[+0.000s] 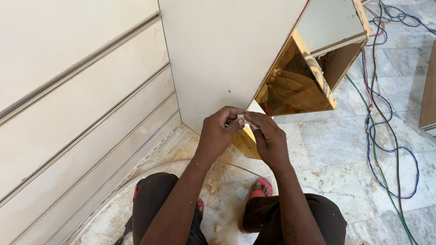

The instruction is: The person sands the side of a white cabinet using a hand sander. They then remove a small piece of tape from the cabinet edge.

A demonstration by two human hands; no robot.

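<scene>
My left hand (219, 129) and my right hand (268, 136) meet at the lower corner of a tall white cabinet panel (218, 54). Between the fingertips of both hands sits a small white scrap (244, 120), like peeled film or tape, pinched at the panel's edge. Just right of the hands is a gold mirror panel (295, 86) with a yellow edge strip, which reflects my fingers. Below I see my knees in dark trousers and my feet in red sandals (262, 190).
A white drawer unit with long grooves (77, 118) fills the left. Marble floor (336, 149) lies to the right, littered with wood chips near my feet. Blue, green and red cables (386, 145) snake across the floor at right. A wooden board edge (429, 90) stands at far right.
</scene>
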